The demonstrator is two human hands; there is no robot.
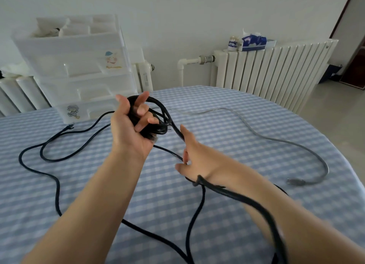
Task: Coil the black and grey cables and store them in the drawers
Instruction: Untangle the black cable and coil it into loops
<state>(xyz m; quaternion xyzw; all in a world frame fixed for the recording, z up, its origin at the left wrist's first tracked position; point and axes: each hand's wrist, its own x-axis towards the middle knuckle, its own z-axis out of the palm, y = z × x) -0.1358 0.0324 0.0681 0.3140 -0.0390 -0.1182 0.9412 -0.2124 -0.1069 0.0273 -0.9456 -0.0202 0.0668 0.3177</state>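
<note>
Holding a raised bundle of black cable loops, my left hand curls round it; my blurred right hand pinches the strand below. Slack trails toward 7 o'clock on the counter; grey cable lies at 3 o'clock, drawers at 11.

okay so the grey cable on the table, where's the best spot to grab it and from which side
Probably by the grey cable at its connector end, which lies free on the tablecloth near the right hand. Come from above with a pinch: it lies flat, with nothing over it.
</note>
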